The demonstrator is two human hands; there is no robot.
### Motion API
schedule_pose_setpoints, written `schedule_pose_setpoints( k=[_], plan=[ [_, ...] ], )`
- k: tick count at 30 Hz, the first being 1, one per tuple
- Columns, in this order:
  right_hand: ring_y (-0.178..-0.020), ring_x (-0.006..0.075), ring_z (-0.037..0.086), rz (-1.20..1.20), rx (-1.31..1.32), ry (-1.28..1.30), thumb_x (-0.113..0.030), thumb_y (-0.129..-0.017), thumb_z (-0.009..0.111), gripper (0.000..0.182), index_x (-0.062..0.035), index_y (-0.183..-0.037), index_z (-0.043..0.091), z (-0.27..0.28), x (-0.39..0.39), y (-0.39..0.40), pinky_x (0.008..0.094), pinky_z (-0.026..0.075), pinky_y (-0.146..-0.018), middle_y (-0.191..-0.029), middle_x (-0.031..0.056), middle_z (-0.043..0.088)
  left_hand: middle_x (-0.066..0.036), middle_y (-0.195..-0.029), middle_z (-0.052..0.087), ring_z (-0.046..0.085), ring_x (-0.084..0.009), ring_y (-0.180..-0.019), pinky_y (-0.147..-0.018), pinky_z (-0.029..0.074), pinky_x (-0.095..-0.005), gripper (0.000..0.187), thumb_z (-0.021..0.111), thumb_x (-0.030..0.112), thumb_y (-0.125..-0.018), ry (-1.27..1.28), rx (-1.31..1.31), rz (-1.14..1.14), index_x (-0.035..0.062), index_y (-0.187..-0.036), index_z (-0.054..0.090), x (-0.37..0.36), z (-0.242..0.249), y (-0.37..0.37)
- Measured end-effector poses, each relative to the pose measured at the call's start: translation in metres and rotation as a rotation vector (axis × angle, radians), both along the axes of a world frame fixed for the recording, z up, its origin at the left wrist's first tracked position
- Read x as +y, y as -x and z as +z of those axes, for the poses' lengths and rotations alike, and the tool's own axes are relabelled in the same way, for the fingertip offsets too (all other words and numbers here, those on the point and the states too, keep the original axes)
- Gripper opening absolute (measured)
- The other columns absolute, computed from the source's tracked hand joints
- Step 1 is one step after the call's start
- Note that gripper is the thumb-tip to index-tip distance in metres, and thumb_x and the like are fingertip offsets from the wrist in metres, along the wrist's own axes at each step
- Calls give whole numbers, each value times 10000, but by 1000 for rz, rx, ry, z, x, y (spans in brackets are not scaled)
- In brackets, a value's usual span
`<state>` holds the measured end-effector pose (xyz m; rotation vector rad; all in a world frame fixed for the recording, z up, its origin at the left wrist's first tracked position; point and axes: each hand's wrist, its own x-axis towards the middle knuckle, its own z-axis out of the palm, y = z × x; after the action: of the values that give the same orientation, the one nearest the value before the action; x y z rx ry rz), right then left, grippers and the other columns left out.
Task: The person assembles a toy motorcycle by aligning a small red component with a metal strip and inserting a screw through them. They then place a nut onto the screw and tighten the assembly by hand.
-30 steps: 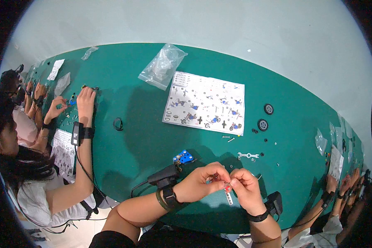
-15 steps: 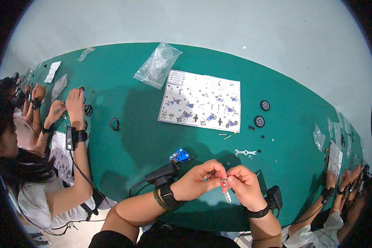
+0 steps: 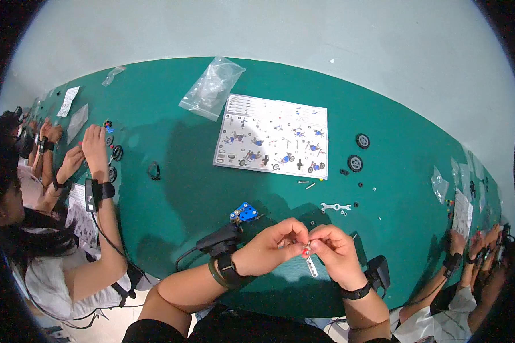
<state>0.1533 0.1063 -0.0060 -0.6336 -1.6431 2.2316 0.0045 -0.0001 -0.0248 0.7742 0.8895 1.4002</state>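
Over the smooth green tabletop (image 3: 183, 194), the left hand (image 3: 277, 247) and right hand (image 3: 336, 254) angle inward, fingertips pinching a pale perforated strip (image 3: 311, 267) at its red end. Beyond lie a blue holed assembly (image 3: 245, 212), flat metal wrench (image 3: 336, 207), black-rimmed wheels (image 3: 355, 163), printed sheet (image 3: 272, 137) and crinkled clear bag (image 3: 213, 87), below a pale wall (image 3: 269, 28).
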Motion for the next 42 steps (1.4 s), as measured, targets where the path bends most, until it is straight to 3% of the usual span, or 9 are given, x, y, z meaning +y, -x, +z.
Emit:
schedule_pose_setpoints(
  k=[4,16,25,29,31,42],
  plan=[
    [-761,128,608,21,-37,7,-53,-885,514,92,5,-955,529,0,1,-2,249,499,-681,-848,71,588,-7,-909,476,513,-87,-878,-785,416,-240,114,537,21,-867,-18,94,-11,71,-955,486,-1,-3,-1],
    [-755,130,611,36,-39,48,-81,-899,505,94,-1,-949,501,4,1,-1,248,501,-683,-822,66,593,7,-876,451,462,-65,-824,-737,401,-219,111,531,38,-875,-47,41,24,62,-966,472,1,3,-3],
    [-739,123,602,85,-53,199,-85,-897,509,93,-3,-941,503,-2,4,-3,249,498,-690,-819,62,592,14,-886,451,448,-68,-818,-746,387,-233,107,546,59,-869,-95,305,27,70,-951,478,-1,-2,0],
    [-752,126,606,-41,-11,227,-89,-900,504,114,4,-966,514,9,-2,5,255,504,-702,-836,67,598,4,-897,454,454,-79,-852,-783,383,-241,108,556,58,-862,-23,123,26,72,-936,479,1,2,-1],
    [-765,128,610,14,-32,173,-88,-901,504,122,7,-975,518,5,1,1,255,506,-708,-849,71,601,-9,-910,456,462,-103,-886,-811,372,-259,111,580,68,-851,33,32,17,79,-911,487,1,3,0],
    [-759,133,614,97,-57,183,-100,-904,501,117,9,-942,521,1,5,-3,262,515,-698,-825,72,609,-5,-900,473,477,-79,-855,-780,391,-243,90,554,38,-857,-79,237,18,70,-911,490,2,3,3]
  ],
)
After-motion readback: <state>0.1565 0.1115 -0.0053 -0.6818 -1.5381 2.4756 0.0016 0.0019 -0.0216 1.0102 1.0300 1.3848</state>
